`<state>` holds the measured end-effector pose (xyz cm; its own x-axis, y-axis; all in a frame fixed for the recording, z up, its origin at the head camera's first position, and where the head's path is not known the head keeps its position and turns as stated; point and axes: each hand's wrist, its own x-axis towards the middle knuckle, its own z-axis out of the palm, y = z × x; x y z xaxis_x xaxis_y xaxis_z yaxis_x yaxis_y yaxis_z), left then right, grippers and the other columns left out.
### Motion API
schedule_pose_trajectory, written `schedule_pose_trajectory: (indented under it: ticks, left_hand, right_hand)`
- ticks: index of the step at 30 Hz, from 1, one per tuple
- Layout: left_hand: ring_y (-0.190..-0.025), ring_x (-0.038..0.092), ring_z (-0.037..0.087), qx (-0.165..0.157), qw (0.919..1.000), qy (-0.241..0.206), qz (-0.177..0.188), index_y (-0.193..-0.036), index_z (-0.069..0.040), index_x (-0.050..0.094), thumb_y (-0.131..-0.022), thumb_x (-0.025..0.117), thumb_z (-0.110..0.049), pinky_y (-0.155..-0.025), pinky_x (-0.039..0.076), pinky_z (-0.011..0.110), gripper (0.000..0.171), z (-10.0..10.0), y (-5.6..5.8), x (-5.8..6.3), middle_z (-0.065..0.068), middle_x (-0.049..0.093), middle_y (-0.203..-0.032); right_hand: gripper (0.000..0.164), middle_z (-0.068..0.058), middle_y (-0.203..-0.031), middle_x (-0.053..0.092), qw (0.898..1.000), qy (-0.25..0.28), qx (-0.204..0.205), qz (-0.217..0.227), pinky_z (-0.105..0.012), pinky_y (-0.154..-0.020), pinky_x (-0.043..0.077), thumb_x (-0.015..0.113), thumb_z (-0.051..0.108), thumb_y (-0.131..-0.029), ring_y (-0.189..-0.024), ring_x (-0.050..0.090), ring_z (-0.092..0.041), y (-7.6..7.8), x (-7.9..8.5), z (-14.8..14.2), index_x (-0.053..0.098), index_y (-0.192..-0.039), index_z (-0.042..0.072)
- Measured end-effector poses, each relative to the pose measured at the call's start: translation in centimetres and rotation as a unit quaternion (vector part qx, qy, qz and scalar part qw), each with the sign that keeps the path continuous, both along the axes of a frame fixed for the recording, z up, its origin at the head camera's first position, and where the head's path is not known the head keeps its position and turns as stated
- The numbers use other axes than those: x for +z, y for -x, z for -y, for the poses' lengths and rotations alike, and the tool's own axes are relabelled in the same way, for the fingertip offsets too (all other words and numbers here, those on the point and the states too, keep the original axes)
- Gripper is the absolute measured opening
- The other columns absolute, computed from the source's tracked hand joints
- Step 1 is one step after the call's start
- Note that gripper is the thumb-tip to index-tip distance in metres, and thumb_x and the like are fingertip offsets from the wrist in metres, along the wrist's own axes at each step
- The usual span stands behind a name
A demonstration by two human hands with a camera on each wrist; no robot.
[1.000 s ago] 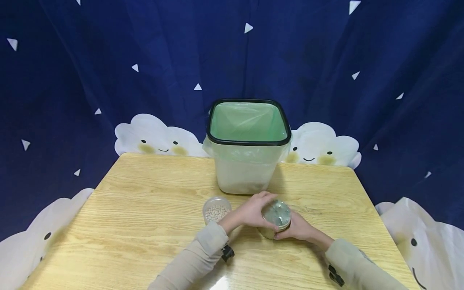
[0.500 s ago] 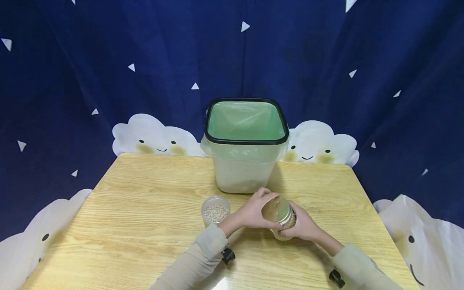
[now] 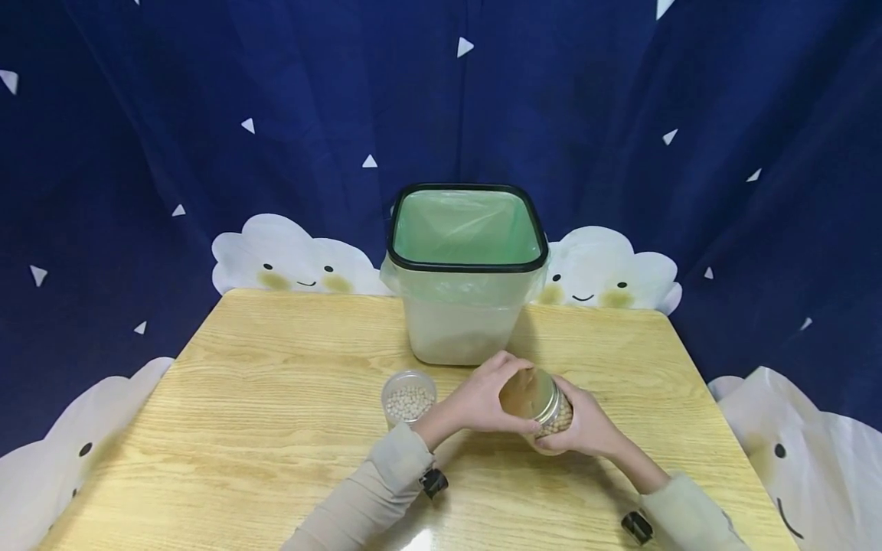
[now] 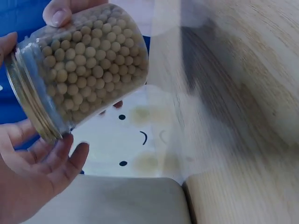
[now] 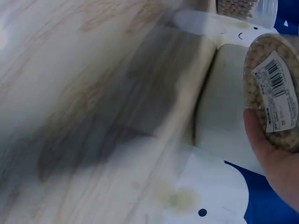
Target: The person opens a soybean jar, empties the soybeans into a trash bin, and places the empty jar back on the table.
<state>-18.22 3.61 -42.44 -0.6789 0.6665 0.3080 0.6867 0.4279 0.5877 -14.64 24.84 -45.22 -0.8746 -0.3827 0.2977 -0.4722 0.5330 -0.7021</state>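
Observation:
A clear jar full of small round beige balls is lifted and tilted over the table, its gold lid turned toward the left. My left hand grips that lid, thumb and fingers around its rim. Around the jar's body my right hand holds on. In the left wrist view the lid sits on the jar, its balls packed inside. The right wrist view shows a white barcode label on the jar's base. Left of my left wrist stands a second clear container, lidless, holding paler balls.
Behind the hands stands a white bin with a black rim and a green liner bag. The wooden table ends at a dark blue curtain with white triangles and smiling clouds.
The jar has gone from nearly upright to tilted, its lid swinging toward the left hand and its base to the right. The right hand has shifted slightly right with it.

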Motion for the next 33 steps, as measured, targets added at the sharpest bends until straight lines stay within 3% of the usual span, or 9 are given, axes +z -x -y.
schedule_pose_trajectory:
  ticks: [5, 9, 11, 14, 17, 20, 23, 29, 33]
  left_hand:
    - [-0.088, 0.048, 0.007, 0.056, 0.9984, 0.006, -0.012, -0.122, -0.015, 0.048, -0.065, 0.074, -0.053, -0.076, 0.043, 0.018, 0.074, -0.4, -0.6, 0.1, -0.004, 0.045, -0.103]
    - [-0.099, 0.048, 0.011, 0.056, 0.9982, 0.017, -0.014, -0.129, -0.014, 0.043, -0.064, 0.072, -0.058, -0.084, 0.043, 0.023, 0.083, -0.3, -0.9, 0.4, 0.0, 0.045, -0.113]
    - [-0.111, 0.044, 0.014, 0.031, 0.9991, 0.016, -0.023, -0.135, -0.015, 0.037, -0.064, 0.073, -0.057, -0.091, 0.041, 0.028, 0.09, 0.0, -0.8, 0.7, 0.002, 0.042, -0.124]
    - [-0.125, 0.034, 0.019, -0.031, 0.9978, 0.007, -0.058, -0.14, -0.015, 0.033, -0.066, 0.076, -0.049, -0.1, 0.033, 0.034, 0.092, 0.6, -0.5, 1.1, 0.006, 0.032, -0.138]
    - [-0.126, 0.033, 0.02, -0.094, 0.99, 0.003, -0.105, -0.138, -0.014, 0.039, -0.067, 0.078, -0.039, -0.103, 0.029, 0.032, 0.085, 1.1, -0.1, 1.5, 0.008, 0.034, -0.139]
    - [-0.122, 0.037, 0.019, -0.116, 0.9851, 0.015, -0.126, -0.136, -0.014, 0.042, -0.066, 0.079, -0.037, -0.102, 0.029, 0.027, 0.082, 1.3, 0.0, 1.8, 0.008, 0.04, -0.135]
    - [-0.117, 0.042, 0.017, -0.095, 0.9865, 0.034, -0.129, -0.135, -0.015, 0.044, -0.067, 0.078, -0.041, -0.099, 0.032, 0.024, 0.081, 1.3, -0.1, 1.9, 0.006, 0.043, -0.13]
    - [-0.101, 0.052, 0.014, 0.0, 0.9937, 0.046, -0.102, -0.131, -0.015, 0.047, -0.066, 0.073, -0.055, -0.088, 0.043, 0.024, 0.08, 1.0, -0.7, 1.8, 0.002, 0.05, -0.118]
    - [-0.096, 0.054, 0.014, 0.034, 0.995, 0.044, -0.083, -0.13, -0.015, 0.048, -0.067, 0.07, -0.058, -0.083, 0.046, 0.025, 0.08, 0.9, -1.0, 1.7, 0.002, 0.051, -0.115]
  right_hand:
    - [0.086, -0.003, -0.097, 0.06, 0.999, -0.02, -0.02, -0.016, -0.029, -0.064, 0.05, 0.085, 0.021, -0.05, -0.079, 0.057, -0.013, -0.1, 0.5, 0.2, 0.047, -0.125, 0.005]
    - [0.085, -0.003, -0.097, 0.061, 0.999, -0.028, -0.021, -0.025, -0.029, -0.063, 0.05, 0.086, 0.022, -0.05, -0.078, 0.058, -0.014, 0.0, 0.9, 0.1, 0.048, -0.124, 0.005]
    - [0.085, -0.003, -0.097, 0.061, 0.999, -0.031, -0.016, -0.026, -0.029, -0.064, 0.05, 0.086, 0.022, -0.05, -0.08, 0.058, -0.014, 0.0, 1.0, 0.0, 0.048, -0.124, 0.004]
    - [0.087, -0.004, -0.099, 0.062, 0.999, -0.037, -0.005, -0.027, -0.03, -0.066, 0.051, 0.086, 0.023, -0.05, -0.081, 0.058, -0.015, 0.0, 1.2, -0.2, 0.047, -0.125, 0.004]
    - [0.088, -0.004, -0.098, 0.062, 0.999, -0.045, 0.005, -0.031, -0.03, -0.067, 0.051, 0.087, 0.024, -0.048, -0.081, 0.058, -0.015, 0.1, 1.3, -0.3, 0.047, -0.125, 0.006]
    - [0.089, -0.004, -0.098, 0.061, 0.998, -0.051, 0.012, -0.034, -0.029, -0.065, 0.051, 0.087, 0.025, -0.047, -0.081, 0.058, -0.015, 0.2, 1.4, -0.3, 0.047, -0.125, 0.006]
    - [0.09, -0.004, -0.1, 0.061, 0.997, -0.059, 0.016, -0.036, -0.029, -0.065, 0.051, 0.087, 0.026, -0.047, -0.082, 0.058, -0.016, 0.2, 1.4, -0.3, 0.047, -0.126, 0.006]
    - [0.091, -0.003, -0.099, 0.062, 0.996, -0.076, 0.003, -0.042, -0.03, -0.065, 0.05, 0.087, 0.03, -0.046, -0.08, 0.058, -0.015, 0.4, 1.7, 0.0, 0.049, -0.125, 0.005]
    - [0.089, -0.002, -0.099, 0.061, 0.996, -0.082, 0.003, -0.044, -0.03, -0.066, 0.05, 0.086, 0.03, -0.046, -0.08, 0.058, -0.015, 0.5, 1.8, 0.1, 0.049, -0.123, 0.006]
